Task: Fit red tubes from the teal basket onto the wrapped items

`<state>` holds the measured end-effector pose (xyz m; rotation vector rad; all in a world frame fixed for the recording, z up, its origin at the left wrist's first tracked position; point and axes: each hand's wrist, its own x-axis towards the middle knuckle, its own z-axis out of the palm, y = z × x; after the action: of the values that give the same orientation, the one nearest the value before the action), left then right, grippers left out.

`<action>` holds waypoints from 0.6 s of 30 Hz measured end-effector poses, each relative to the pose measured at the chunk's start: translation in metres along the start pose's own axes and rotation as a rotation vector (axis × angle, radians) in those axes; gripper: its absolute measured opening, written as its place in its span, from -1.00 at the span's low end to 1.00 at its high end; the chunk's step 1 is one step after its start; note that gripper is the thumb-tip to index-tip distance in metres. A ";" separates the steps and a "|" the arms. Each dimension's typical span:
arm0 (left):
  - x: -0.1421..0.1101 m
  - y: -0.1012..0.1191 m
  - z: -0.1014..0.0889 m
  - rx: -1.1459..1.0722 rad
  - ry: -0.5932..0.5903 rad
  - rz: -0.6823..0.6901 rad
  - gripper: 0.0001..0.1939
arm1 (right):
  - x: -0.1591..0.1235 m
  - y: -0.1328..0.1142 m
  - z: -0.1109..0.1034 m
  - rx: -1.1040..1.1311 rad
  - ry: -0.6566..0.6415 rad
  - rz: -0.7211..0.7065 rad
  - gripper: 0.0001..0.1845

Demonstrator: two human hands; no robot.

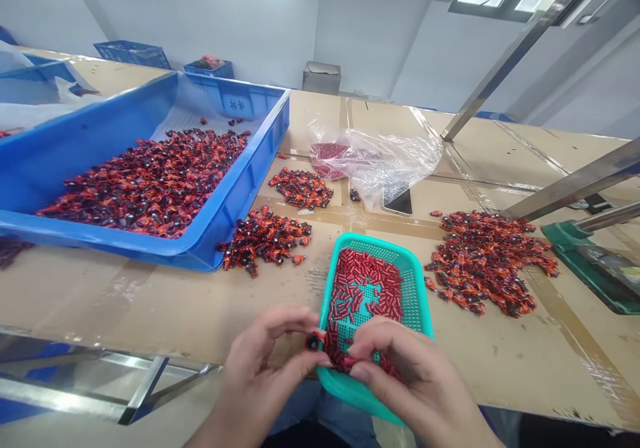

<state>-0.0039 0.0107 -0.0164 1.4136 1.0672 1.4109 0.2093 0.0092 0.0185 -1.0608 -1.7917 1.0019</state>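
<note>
My left hand (263,361) pinches a small black and orange part (313,341) between thumb and fingertips, over the near left rim of a green perforated basket (424,295). Many short dark-red cylinders (367,268) lie in that basket. Over its near end, my right hand (415,368) is closed, thumb against fingers, on a small red cylinder (350,363). The two hands' fingertips are a short gap apart. Black and orange parts lie in a pile (267,238) left of the basket and in a larger pile (487,261) to its right.
A large blue crate (210,245) of black and orange parts stands at left. Behind the basket lie a smaller pile (303,188), a clear plastic bag (395,161) with red pieces and a phone (399,201). Metal bars (500,68) and a green-based device (590,268) stand at right.
</note>
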 end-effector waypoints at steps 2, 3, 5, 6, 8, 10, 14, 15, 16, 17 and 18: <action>-0.004 0.003 0.000 0.050 -0.021 0.090 -0.56 | -0.001 -0.004 0.004 -0.030 0.058 -0.122 -0.97; -0.005 0.005 -0.001 0.080 -0.039 0.152 -0.57 | -0.001 -0.006 0.006 -0.066 0.073 -0.176 -0.96; -0.007 0.008 -0.003 0.142 -0.078 0.283 -0.57 | 0.000 -0.009 0.008 -0.146 0.084 -0.263 -0.95; -0.007 0.010 -0.003 0.170 -0.086 0.336 -0.56 | 0.001 -0.011 0.009 -0.181 0.091 -0.299 -0.95; -0.007 0.014 -0.004 0.260 -0.118 0.384 -0.55 | 0.002 -0.013 0.011 -0.242 0.093 -0.344 -0.96; -0.007 0.018 -0.003 0.377 -0.156 0.404 -0.61 | 0.002 -0.013 0.014 -0.286 0.087 -0.369 -0.96; -0.002 0.027 -0.001 0.540 -0.190 0.476 -0.74 | -0.004 -0.010 0.018 -0.284 0.098 -0.345 -0.94; -0.002 0.028 -0.001 0.546 -0.189 0.496 -0.77 | -0.006 -0.009 0.018 -0.261 0.093 -0.305 -0.92; -0.003 0.028 -0.001 0.547 -0.183 0.506 -0.79 | -0.007 -0.009 0.017 -0.230 0.081 -0.245 -0.90; -0.005 0.028 -0.003 0.548 -0.185 0.513 -0.82 | -0.007 -0.010 0.016 -0.193 0.057 -0.170 -0.86; -0.008 0.026 -0.004 0.548 -0.196 0.531 -0.83 | -0.007 -0.010 0.014 -0.151 0.016 -0.101 -0.80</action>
<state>-0.0076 -0.0046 0.0065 2.3150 1.0359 1.3404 0.1958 -0.0039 0.0209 -1.0544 -1.9118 0.8049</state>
